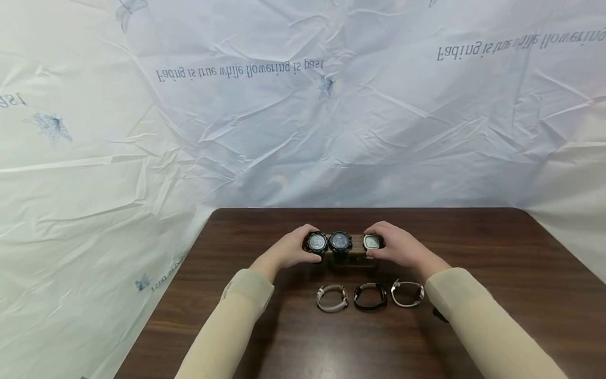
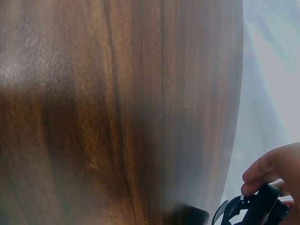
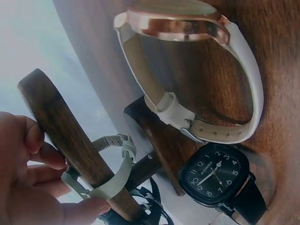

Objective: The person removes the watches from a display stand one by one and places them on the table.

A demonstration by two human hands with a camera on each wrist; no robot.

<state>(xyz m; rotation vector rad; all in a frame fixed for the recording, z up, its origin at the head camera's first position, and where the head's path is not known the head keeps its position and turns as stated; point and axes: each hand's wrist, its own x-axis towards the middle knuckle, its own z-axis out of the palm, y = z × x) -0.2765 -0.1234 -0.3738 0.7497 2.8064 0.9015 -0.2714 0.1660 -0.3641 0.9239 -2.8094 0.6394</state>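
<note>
Stand (image 1: 352,256): mid-bench, 3 watches on, I reckon half done.
L hand (image 1: 291,247): fingers curled round black watch (image 1: 316,242).
R hand (image 1: 400,246): fingers pinching pale watch (image 1: 372,241).
Left: 3 loose watches (image 1: 371,295) near me.

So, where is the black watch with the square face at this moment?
In the head view, the black watch lies on the table, in the middle of the near row, between the beige watch and the white-strap watch, before the wooden stand.

Head view high, looking down table (image 1: 473,247); wrist views close, low; all share watch stand (image 1: 352,259).
</note>
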